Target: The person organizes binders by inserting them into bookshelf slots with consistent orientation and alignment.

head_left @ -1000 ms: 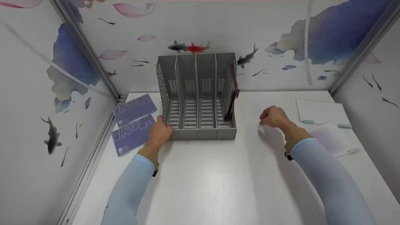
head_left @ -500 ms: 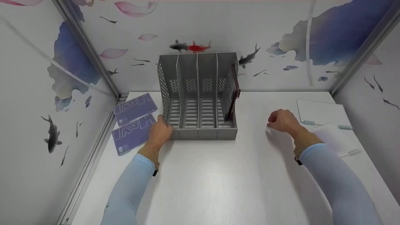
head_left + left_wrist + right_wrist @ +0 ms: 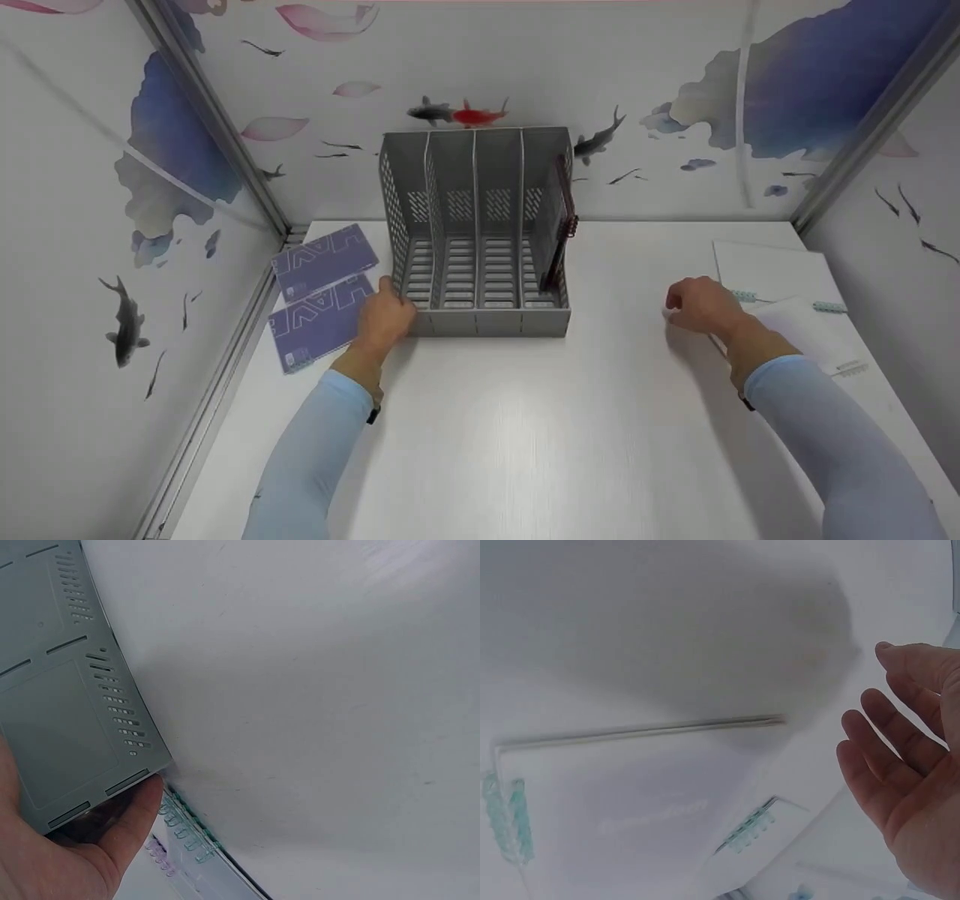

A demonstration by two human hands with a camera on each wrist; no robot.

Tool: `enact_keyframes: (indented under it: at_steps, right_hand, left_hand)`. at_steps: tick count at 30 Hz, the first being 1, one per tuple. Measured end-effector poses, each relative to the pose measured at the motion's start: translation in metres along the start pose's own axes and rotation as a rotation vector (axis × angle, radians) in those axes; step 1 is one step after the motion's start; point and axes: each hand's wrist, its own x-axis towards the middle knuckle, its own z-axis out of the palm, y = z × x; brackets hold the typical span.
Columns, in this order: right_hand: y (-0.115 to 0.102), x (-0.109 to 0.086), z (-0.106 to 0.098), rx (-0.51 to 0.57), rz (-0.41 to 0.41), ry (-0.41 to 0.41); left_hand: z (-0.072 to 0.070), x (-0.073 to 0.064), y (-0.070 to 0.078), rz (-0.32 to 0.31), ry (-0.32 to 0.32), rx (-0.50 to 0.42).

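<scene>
A grey file organizer [image 3: 493, 322] with several upright compartments stands at the back of the table. My left hand [image 3: 384, 319] holds its front left corner, thumb at the side wall; the left wrist view shows this hand [image 3: 75, 862] around the edge of the organizer's slotted panel [image 3: 60, 727]. A dark spiral notebook [image 3: 561, 225] leans upright in the rightmost compartment. My right hand [image 3: 703, 306] hovers over the table beside two pale spiral notebooks, one farther back [image 3: 780, 266] and one nearer [image 3: 814, 337]. In the right wrist view its fingers are loosely bent, holding nothing, near the pale notebook [image 3: 645, 795].
Two purple notebooks, a back one [image 3: 326, 259] and a front one [image 3: 319, 326], lie left of the organizer, close to my left hand. Printed white walls [image 3: 645, 45] enclose the white table [image 3: 510, 420] at the back and both sides.
My right hand has moved right and slightly nearer, away from the organizer and up to the pale notebooks. My left hand stays at the organizer's corner.
</scene>
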Motion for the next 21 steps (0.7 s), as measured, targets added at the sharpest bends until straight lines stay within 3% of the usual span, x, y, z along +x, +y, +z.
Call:
enact_keyframes:
  at_steps: [15, 21]
  right_hand:
    - [0.015, -0.015, -0.009, -0.083, 0.003, -0.040]
    - [0.021, -0.022, -0.007, -0.061, 0.029, -0.075]
  left_hand:
    - [0.002, -0.001, -0.002, -0.013, -0.004, -0.016]
    - [0.002, 0.001, -0.001, -0.009, 0.004, -0.003]
